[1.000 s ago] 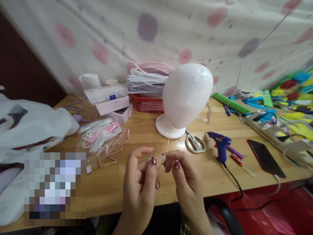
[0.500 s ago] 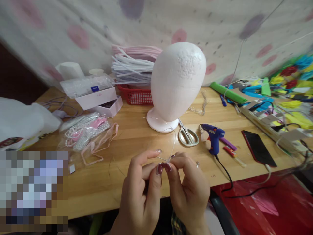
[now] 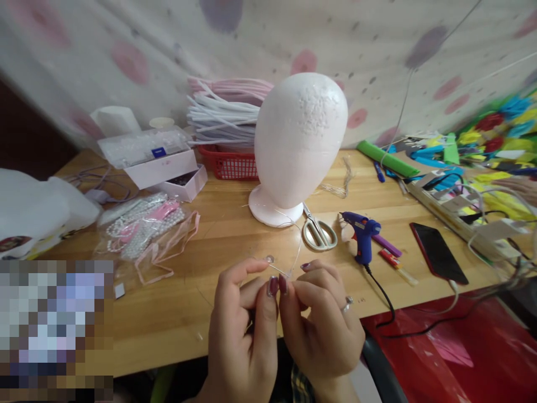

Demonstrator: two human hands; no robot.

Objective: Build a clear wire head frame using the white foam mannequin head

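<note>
The left hand (image 3: 243, 319) and right hand (image 3: 321, 322) are pinching thin wire (image 3: 300, 246), apparently partway through working it, its long tail trailing loose.

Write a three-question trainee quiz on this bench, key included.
1. True or false: in the picture, the scissors lie left of the glue gun.
2. What colour is the basket partly behind the white head form: (a) green, (b) red, (c) blue?
3. What do the left hand and right hand hold?

Key: 1 true; 2 b; 3 a thin, pale strand, material unclear.
</note>
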